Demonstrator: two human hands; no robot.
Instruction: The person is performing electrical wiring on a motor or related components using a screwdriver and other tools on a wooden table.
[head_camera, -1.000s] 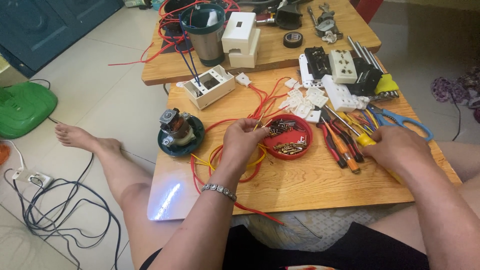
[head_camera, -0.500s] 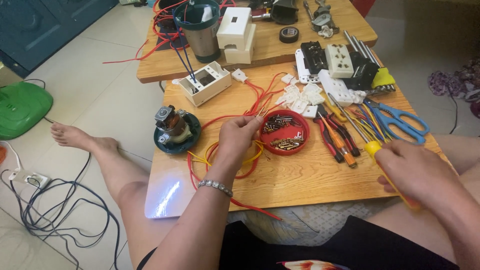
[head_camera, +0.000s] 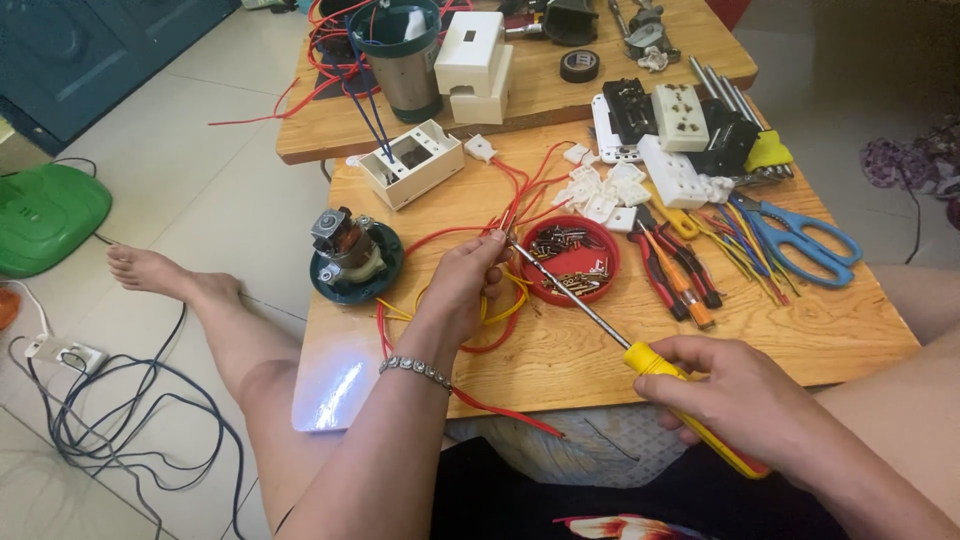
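Observation:
My left hand (head_camera: 465, 285) pinches the ends of red and yellow wires (head_camera: 500, 215) above a low wooden table (head_camera: 800, 330). My right hand (head_camera: 735, 395) grips the yellow handle of a long screwdriver (head_camera: 640, 355); its metal shaft runs up and left, and the tip sits at my left fingertips. Just behind the shaft lies a red dish of screws (head_camera: 572, 262). A small electric motor in a dark green base (head_camera: 350, 258) stands left of my left hand.
Pliers with red handles (head_camera: 680, 265), blue scissors (head_camera: 800, 235), loose coloured wires, white sockets and switch parts (head_camera: 672, 120) crowd the right side. An open white junction box (head_camera: 410, 165) sits at the back left. A second table behind holds a blender cup (head_camera: 400, 55). Cables lie on the floor at left.
My right hand has drawn back toward me with the yellow screwdriver, and its tip has swung to my left fingertips. My left hand stayed on the wires.

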